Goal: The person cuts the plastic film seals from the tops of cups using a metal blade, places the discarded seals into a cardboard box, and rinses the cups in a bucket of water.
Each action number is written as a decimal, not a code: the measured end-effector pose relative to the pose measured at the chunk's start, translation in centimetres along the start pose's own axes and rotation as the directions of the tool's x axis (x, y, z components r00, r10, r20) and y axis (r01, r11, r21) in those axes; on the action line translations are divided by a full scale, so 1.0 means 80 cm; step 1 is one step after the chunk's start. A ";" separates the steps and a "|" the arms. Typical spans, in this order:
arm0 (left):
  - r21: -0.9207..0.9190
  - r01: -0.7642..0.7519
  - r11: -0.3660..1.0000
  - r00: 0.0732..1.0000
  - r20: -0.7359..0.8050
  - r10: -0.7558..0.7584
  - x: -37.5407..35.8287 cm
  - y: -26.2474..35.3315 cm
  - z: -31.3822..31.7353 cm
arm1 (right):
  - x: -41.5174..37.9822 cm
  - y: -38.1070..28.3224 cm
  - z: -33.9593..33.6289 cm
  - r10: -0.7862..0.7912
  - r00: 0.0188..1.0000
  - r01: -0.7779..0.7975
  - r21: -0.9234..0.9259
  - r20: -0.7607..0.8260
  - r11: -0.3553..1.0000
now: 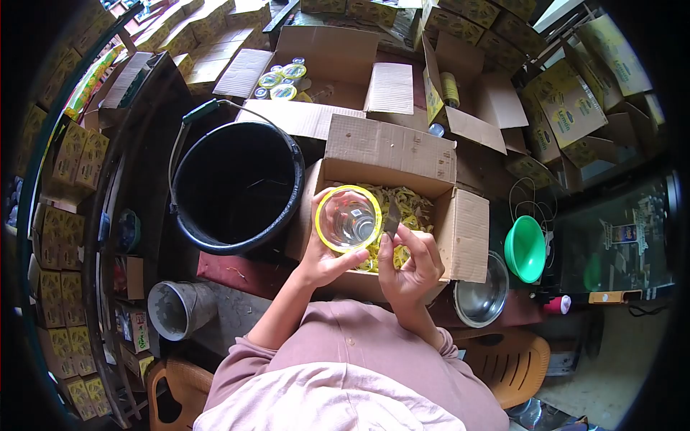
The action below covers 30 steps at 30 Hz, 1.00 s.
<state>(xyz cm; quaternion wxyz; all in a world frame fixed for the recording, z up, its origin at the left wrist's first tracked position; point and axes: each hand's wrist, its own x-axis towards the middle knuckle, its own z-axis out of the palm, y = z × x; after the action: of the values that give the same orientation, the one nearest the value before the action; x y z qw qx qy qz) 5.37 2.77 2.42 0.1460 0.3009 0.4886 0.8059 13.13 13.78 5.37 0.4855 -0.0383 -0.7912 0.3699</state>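
Observation:
My left hand [323,264] is wrapped round a clear plastic cup [351,223] with a bright yellow rim, its mouth tilted up towards me. Pinched between the thumb and fingers of my right hand [412,267] is a short, flat, dark blade [392,218], its tip pointing up close beside the cup's right rim. Both hands are over an opened cardboard box [471,235]. Yellow strips and scraps [411,206] lie inside that box, below the cup.
A large black bucket [188,233] stands left of the box, a grey bucket [183,309] lower left. Lidded cups [284,91] fill part of a carton [327,50] behind. At right are a green bowl [525,249], a clear bowl [483,291] and a glass-topped case [611,237].

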 end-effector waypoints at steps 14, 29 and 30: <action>0.110 -0.053 0.993 0.999 0.005 0.053 -0.006 -0.006 0.006 | -0.006 0.003 0.008 -0.097 0.994 0.092 -0.099 -0.044 0.991; 0.146 -0.010 0.989 0.993 0.118 -0.007 -0.006 0.003 0.001 | 0.002 0.009 -0.005 0.034 0.999 -0.034 -0.012 -0.009 0.999; 0.130 -0.001 0.991 0.994 0.106 -0.013 -0.006 0.003 0.002 | 0.000 0.009 -0.006 0.063 0.998 -0.062 0.012 -0.021 0.998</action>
<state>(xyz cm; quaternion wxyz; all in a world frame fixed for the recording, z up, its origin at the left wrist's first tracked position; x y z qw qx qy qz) 5.87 2.46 2.52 0.1542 0.3510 0.5325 0.7546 13.27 14.55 5.04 0.4825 -0.0643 -0.7822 0.3888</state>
